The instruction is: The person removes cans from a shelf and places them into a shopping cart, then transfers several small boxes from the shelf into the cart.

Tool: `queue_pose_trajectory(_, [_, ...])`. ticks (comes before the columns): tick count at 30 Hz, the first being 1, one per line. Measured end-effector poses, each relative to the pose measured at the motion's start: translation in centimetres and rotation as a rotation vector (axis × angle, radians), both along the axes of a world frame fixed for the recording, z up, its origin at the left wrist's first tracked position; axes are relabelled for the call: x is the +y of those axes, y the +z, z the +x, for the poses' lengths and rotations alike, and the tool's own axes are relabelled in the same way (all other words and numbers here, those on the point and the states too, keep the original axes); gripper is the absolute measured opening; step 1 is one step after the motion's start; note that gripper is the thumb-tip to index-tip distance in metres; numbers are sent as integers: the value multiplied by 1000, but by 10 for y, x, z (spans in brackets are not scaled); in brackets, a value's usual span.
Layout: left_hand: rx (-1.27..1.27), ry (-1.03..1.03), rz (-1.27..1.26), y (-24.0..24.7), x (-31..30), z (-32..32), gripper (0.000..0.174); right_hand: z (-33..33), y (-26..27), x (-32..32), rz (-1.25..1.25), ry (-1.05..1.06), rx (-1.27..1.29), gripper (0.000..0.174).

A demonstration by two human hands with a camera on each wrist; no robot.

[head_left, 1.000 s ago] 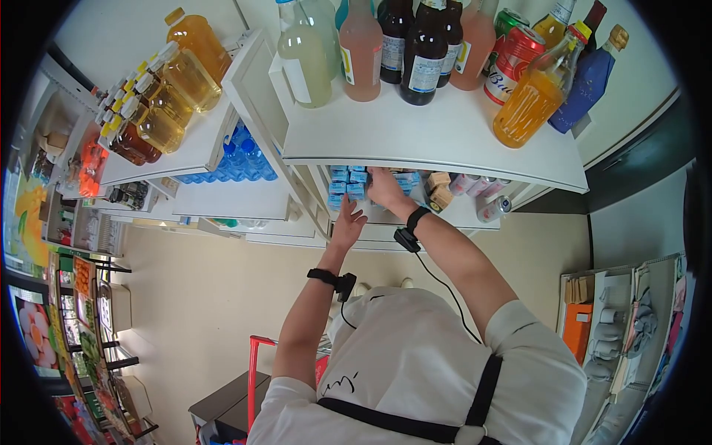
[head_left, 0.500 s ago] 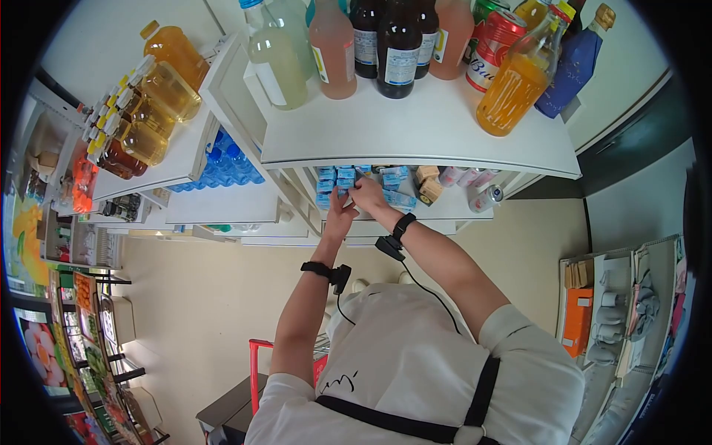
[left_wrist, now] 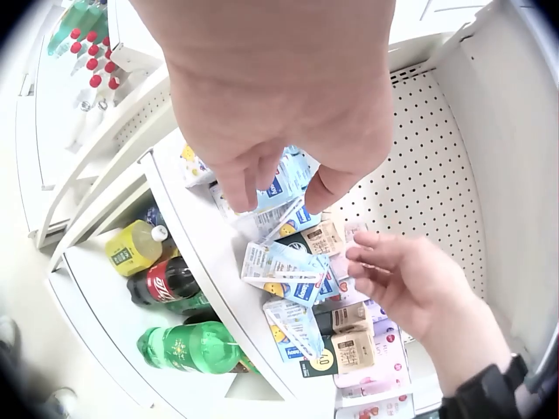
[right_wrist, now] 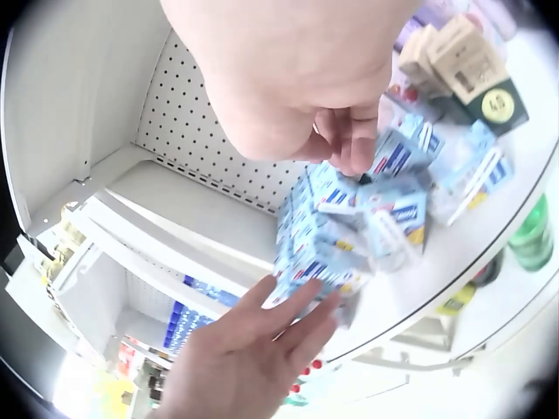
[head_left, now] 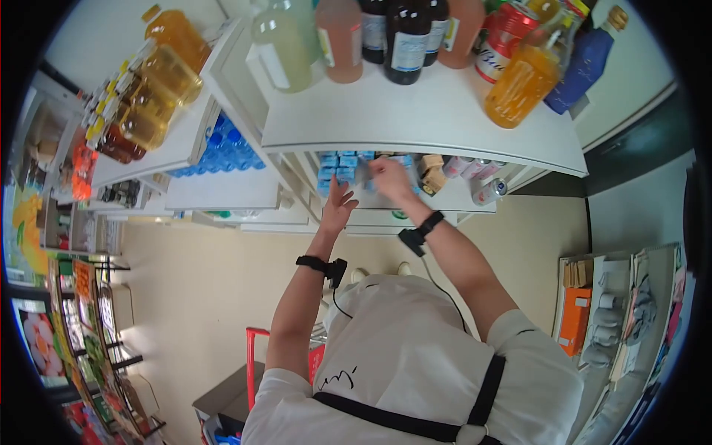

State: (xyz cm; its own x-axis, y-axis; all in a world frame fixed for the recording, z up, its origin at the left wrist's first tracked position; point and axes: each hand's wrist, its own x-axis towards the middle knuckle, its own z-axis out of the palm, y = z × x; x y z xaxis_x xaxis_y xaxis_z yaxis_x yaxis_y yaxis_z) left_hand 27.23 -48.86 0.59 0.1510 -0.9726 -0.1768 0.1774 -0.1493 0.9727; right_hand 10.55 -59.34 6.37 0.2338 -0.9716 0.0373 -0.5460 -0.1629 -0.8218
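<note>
Small blue-and-white cartons (head_left: pixel 346 162) stand packed in rows on the shelf under the bottles, with looser ones lying tilted beside them. My left hand (head_left: pixel 338 209) is at the front of the rows; in the right wrist view this left hand (right_wrist: pixel 249 353) has its fingers spread against the cartons (right_wrist: pixel 319 253). To the right, my right hand (head_left: pixel 393 182) is blurred, a greyish shape by its fingertips. The left wrist view shows the right hand (left_wrist: pixel 424 292) with fingers loosely bent and nothing visible between them, beside beige-and-dark cartons (left_wrist: pixel 354 349).
Glass bottles (head_left: pixel 408 48) and a red can (head_left: pixel 504 41) stand on the shelf board (head_left: pixel 415 126) above my hands. Pink cans (head_left: pixel 475 167) lie right of the cartons. Soda bottles (left_wrist: pixel 196 345) occupy a lower shelf, and a red cart frame (head_left: pixel 251 363) is below left.
My right hand first came toward the left hand at the front rows, then moved away to the right. The left hand has stayed by the cartons.
</note>
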Motion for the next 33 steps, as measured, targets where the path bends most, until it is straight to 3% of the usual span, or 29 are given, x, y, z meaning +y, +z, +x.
queue_pose_trajectory(4, [2,0,15,1,4,7,85,-43,4,-8,-26,75,146,21])
queue_pose_trajectory(7, [-20,-23,97,-1,4,6,77,-46,10,9,-130,214,458,31])
queue_pose_trajectory(11, [-115,-61,68,-8,3,2,74,-35,15,14,-256,305,519,40])
queue_pose_trajectory(15, [-36,-57,72,-12,6,-3,72,-15,26,26,-165,367,445,40])
queue_pose_trajectory(18, [-22,-67,100,-4,10,-3,73,-9,-5,19,-133,350,396,40])
queue_pose_trajectory(23, [-31,-90,130,6,15,-4,68,-3,-13,18,-108,423,289,38])
queue_pose_trajectory(28, [-89,-56,70,-11,21,4,73,16,-15,33,-134,394,215,40])
queue_pose_trajectory(33, [-151,-9,77,2,23,3,82,27,-14,39,-186,344,137,37])
